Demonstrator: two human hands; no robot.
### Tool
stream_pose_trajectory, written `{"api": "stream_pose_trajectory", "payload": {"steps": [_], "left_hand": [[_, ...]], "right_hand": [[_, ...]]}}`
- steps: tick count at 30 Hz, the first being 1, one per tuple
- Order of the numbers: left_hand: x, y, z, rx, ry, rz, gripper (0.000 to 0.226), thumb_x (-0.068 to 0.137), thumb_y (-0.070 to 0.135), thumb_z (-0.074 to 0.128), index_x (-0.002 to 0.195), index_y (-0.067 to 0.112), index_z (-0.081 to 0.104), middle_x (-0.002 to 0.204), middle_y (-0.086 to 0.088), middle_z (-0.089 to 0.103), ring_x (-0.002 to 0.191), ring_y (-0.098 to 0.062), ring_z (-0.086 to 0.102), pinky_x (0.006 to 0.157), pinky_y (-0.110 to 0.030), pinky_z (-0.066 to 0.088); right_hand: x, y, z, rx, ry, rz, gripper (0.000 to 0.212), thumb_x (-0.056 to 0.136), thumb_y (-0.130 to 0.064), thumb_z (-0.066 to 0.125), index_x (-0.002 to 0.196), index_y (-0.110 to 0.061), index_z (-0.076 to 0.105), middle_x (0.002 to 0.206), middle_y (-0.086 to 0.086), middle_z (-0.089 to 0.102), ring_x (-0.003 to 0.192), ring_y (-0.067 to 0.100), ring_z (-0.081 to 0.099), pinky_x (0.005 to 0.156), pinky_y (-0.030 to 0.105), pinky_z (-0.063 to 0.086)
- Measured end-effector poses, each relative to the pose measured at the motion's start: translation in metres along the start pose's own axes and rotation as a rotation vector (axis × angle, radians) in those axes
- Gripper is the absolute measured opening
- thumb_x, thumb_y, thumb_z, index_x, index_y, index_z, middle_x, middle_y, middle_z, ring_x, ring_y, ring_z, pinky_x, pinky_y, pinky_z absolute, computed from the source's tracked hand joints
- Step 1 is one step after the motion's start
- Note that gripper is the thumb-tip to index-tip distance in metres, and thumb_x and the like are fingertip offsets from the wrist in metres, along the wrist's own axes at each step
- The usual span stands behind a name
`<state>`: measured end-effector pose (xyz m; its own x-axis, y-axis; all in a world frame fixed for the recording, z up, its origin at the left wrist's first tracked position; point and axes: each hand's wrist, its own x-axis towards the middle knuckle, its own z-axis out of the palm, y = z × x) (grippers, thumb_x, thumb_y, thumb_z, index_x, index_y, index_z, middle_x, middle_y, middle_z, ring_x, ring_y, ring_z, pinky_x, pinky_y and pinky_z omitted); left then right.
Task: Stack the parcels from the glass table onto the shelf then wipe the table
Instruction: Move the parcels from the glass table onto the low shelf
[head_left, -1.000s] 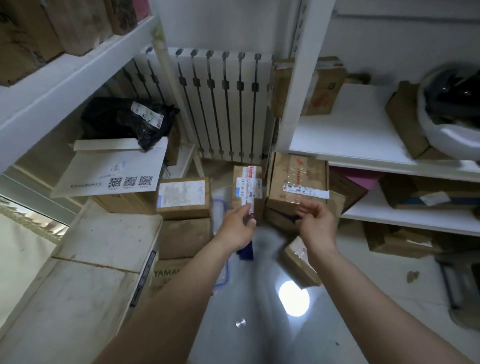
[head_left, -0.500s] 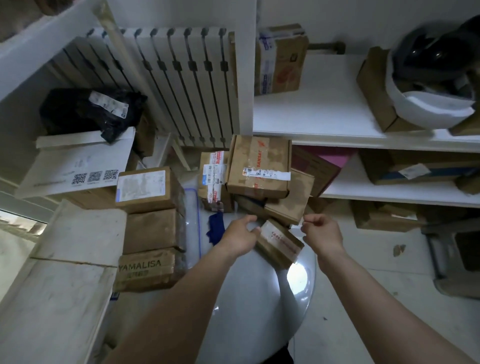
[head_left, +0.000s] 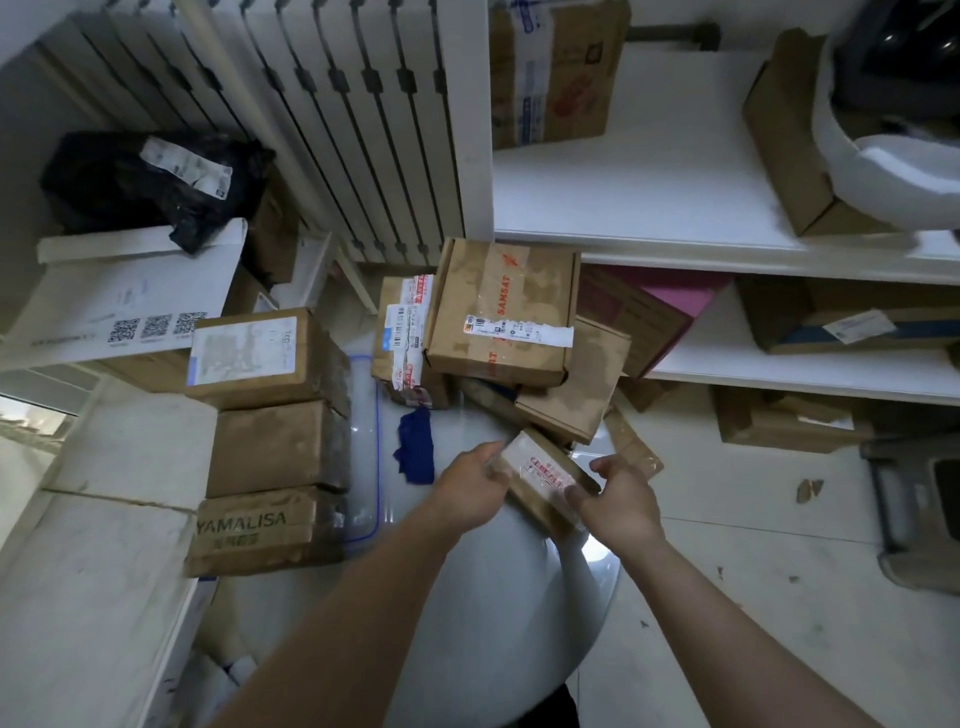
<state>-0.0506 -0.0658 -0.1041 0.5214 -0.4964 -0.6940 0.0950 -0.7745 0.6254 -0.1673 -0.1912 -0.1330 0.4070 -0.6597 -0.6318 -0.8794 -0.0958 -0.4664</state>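
A small brown parcel (head_left: 540, 475) with red print and clear tape lies at the near right of the round glass table (head_left: 483, 597). My left hand (head_left: 470, 486) grips its left end and my right hand (head_left: 613, 499) grips its right end. Behind it on the table lies a heap of brown parcels, topped by a large taped box (head_left: 504, 312) with a white label, next to a narrower taped box (head_left: 402, 338). A blue cloth (head_left: 415, 447) lies on the table left of my hands. The white shelf (head_left: 675, 208) stands at the right.
Three brown boxes (head_left: 275, 441) are stacked at the table's left, beside a clear bin with a blue rim (head_left: 371, 441). A white envelope (head_left: 124, 306) and a black bag (head_left: 150, 182) lie at the far left. A radiator (head_left: 337, 119) stands behind. The shelf holds boxes and a helmet (head_left: 893, 114).
My view tilted down and nearer. Both hands dropped from the taped boxes at the back to the small parcel in front and closed round its ends.
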Motion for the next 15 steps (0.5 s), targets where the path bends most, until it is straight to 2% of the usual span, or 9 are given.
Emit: {"api": "stream_pose_trajectory", "payload": {"steps": [4,7,10,12,15], "left_hand": [[0.004,-0.005,0.004,0.007,-0.025,0.009,0.04,0.102,0.021,0.043,0.142,0.019,0.042,0.141,-0.002,0.049,0.107,-0.007,0.041,0.09,-0.024,0.036],[0.002,-0.012,0.006,-0.012,-0.015,0.001,0.04,0.101,0.021,0.045,0.141,0.022,0.043,0.143,-0.002,0.048,0.121,-0.012,0.044,0.093,-0.024,0.035],[0.001,-0.021,0.004,-0.025,-0.009,-0.023,0.042,0.1,0.021,0.048,0.142,0.026,0.042,0.146,-0.002,0.044,0.134,-0.017,0.039,0.099,-0.027,0.033],[-0.001,-0.026,0.001,-0.025,-0.008,-0.037,0.045,0.1,0.023,0.049,0.143,0.025,0.04,0.148,-0.002,0.042,0.135,-0.018,0.039,0.101,-0.028,0.033],[-0.003,-0.035,-0.004,-0.022,0.005,-0.05,0.045,0.099,0.024,0.05,0.143,0.025,0.04,0.146,-0.005,0.044,0.132,-0.018,0.041,0.096,-0.025,0.034]], "right_hand": [[-0.001,0.005,0.009,-0.167,-0.04,-0.061,0.081,0.079,-0.046,0.074,0.143,-0.014,0.037,0.145,0.011,0.039,0.132,0.03,0.038,0.106,0.035,0.035],[0.0,0.007,0.018,-0.249,-0.077,-0.103,0.096,0.073,-0.051,0.076,0.147,-0.014,0.026,0.147,0.011,0.031,0.136,0.031,0.028,0.108,0.034,0.032],[0.002,0.004,0.029,-0.309,-0.081,-0.126,0.095,0.072,-0.051,0.077,0.144,-0.016,0.026,0.143,0.009,0.031,0.132,0.028,0.029,0.104,0.034,0.037],[0.002,0.002,0.034,-0.37,-0.049,-0.135,0.096,0.073,-0.048,0.078,0.145,-0.015,0.023,0.141,0.01,0.032,0.129,0.027,0.032,0.1,0.035,0.04],[0.002,0.0,0.04,-0.388,-0.006,-0.144,0.088,0.076,-0.041,0.077,0.142,-0.013,0.025,0.139,0.012,0.033,0.127,0.028,0.035,0.099,0.034,0.04]]}}
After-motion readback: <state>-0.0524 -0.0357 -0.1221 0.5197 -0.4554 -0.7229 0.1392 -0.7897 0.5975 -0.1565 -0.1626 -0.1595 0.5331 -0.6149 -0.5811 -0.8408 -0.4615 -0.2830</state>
